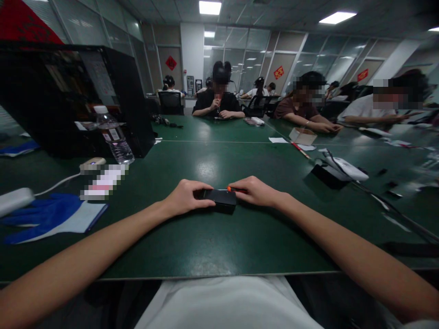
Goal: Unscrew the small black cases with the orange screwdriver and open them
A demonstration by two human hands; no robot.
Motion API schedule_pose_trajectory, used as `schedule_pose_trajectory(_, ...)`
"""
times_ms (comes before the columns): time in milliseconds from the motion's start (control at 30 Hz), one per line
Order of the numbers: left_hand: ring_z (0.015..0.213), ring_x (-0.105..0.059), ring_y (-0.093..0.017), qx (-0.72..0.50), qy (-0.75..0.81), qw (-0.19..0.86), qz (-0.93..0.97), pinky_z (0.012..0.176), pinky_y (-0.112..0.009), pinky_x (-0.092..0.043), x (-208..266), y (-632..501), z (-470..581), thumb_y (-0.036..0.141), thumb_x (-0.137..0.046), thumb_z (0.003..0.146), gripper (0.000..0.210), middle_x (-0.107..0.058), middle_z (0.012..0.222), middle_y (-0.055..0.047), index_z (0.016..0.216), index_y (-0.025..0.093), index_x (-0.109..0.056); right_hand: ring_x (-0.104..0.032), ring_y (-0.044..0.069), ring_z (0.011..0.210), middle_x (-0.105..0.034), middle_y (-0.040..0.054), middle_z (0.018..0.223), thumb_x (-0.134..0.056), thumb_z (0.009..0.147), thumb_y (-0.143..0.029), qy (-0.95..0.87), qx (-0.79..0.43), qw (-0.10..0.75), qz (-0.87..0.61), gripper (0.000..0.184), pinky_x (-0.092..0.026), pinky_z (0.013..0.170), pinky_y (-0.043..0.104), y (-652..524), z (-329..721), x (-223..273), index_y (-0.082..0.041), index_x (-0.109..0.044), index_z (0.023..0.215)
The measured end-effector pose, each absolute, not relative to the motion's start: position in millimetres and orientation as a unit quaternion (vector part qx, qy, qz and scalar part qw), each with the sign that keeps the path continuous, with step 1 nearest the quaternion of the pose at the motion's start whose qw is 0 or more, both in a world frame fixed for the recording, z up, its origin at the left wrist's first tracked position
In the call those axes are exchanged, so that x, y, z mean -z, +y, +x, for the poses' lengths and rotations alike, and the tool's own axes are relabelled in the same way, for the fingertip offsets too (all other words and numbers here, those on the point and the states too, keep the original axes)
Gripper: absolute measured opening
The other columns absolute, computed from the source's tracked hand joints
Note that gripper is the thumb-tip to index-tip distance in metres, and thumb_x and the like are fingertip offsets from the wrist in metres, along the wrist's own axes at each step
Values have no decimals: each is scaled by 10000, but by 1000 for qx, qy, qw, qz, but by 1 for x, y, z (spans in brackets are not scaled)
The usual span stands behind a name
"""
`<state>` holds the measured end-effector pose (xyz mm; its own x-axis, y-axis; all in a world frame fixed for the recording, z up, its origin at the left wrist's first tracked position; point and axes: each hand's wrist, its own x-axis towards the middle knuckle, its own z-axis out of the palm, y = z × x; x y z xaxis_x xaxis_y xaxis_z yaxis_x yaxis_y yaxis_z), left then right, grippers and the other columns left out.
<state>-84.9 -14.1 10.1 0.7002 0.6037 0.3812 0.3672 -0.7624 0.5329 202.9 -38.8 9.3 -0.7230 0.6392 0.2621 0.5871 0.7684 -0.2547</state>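
Two-handed hold at the green counter (206, 249). The left hand (187, 196) grips the left end of a small black box (224, 199), thumb on the near side and fingers on the far side; the box lies centrally, near the counter's front edge. The right hand (255, 191) has its fingers closed around an orange-and-black tool (230, 188), its thin shaft at the box's far edge. Left: blue-and-white glove (48, 215) and, farther back, clear bottle (115, 137).

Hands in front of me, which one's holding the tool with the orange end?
The right hand: it grips the orange-ended tool, whereas the left hand holds the small black box.
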Motion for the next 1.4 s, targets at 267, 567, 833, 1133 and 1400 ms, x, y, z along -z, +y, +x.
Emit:
schedule_pose_trajectory(267, 725, -696, -178, -279, 260, 202, 902, 699, -273, -524, -9, -12, -86, 484, -811, 799, 443, -795, 921, -65, 1100, 160, -777, -631, 163, 705, -729, 80, 851, -486, 1013, -357, -925, -9, 117, -361, 304, -405, 666, 266, -30, 216, -12, -164, -719, 1026)
schedule_pose_trajectory(567, 818, -721, -206, -276, 276, 207, 897, 727, -286, -524, -12, -17, -83, 460, -793, 817, 409, -796, 987, -80, 1083, 150, -776, -669, 195, 798, -747, 100, 962, -515, 1008, -399, -896, 31, 58, -439, 315, -405, 673, 284, -17, 242, -14, -165, -723, 1034)
schedule_pose_trajectory(833, 751, -693, -181, -272, 272, 201, 901, 690, -268, -497, -12, -16, -83, 476, -781, 823, 403, -789, 931, -59, 1076, 162, -775, -661, 195, 754, -737, 111, 938, -456, 1027, -464, -887, 101, 123, -432, 411, -391, 631, 296, -32, 231, -20, -167, -739, 1050)
schedule_pose_trajectory(1133, 724, -673, -174, -283, 275, 191, 899, 678, -265, -480, -11, -16, -83, 473, -779, 823, 396, -779, 902, -47, 1067, 161, -769, -705, 233, 922, -740, 147, 1108, -562, 951, -605, -934, 90, 203, -278, 542, -507, 740, 315, -57, 195, -18, -152, -659, 1234)
schedule_pose_trajectory(1400, 767, -689, -186, -278, 286, 247, 883, 693, -258, -486, -15, -18, -81, 430, -700, 888, 330, -788, 933, -58, 1052, 157, -785, -715, 202, 903, -754, 124, 1048, -534, 1004, -405, -928, 19, 256, -271, 325, -535, 765, 290, -58, 188, -11, -169, -669, 1183)
